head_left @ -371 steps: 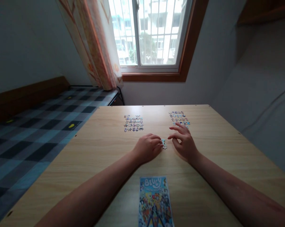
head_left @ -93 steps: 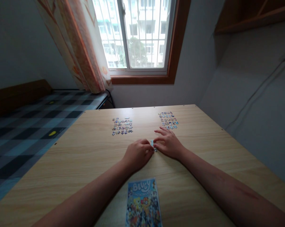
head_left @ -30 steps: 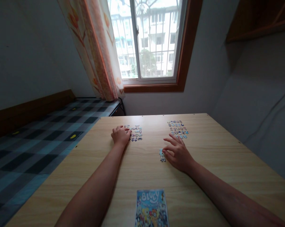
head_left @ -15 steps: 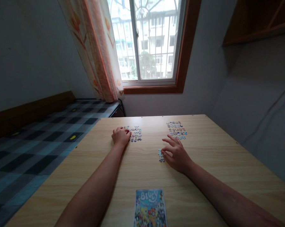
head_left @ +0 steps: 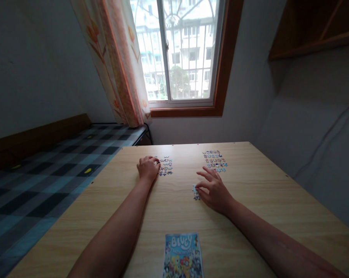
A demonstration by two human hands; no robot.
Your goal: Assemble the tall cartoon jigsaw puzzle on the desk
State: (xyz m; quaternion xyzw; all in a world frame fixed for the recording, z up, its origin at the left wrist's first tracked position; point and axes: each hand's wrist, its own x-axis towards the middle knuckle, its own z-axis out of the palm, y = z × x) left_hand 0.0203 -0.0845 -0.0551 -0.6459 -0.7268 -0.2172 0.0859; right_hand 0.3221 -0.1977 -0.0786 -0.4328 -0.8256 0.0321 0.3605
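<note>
- Table: pale, wood-grained; puzzle pieces are laid out on its top.
- Right hand: placed at the right edge of the section. Index finger and thumb are brought together, the other fingers spread; whether a piece is pinched cannot be determined. Light pressure is advised, so that the section is not shifted.
- Left hand: placed over the left side of the left group, fingers curled; whether a piece is gripped cannot be determined. Selection of a piece is judged to be the step in hand. It should be lifted straight up by its edges, so that neighbouring rows are not disturbed.
- Card: cut off by the lower frame edge. "BLUEY" is printed in white; the line beneath is too blurred to be read.
- Right group: set out in rows beyond the right hand.
- Left group: partly hidden by the left hand.
- Section: seemingly joined pieces, located between the groups and the card.
</note>
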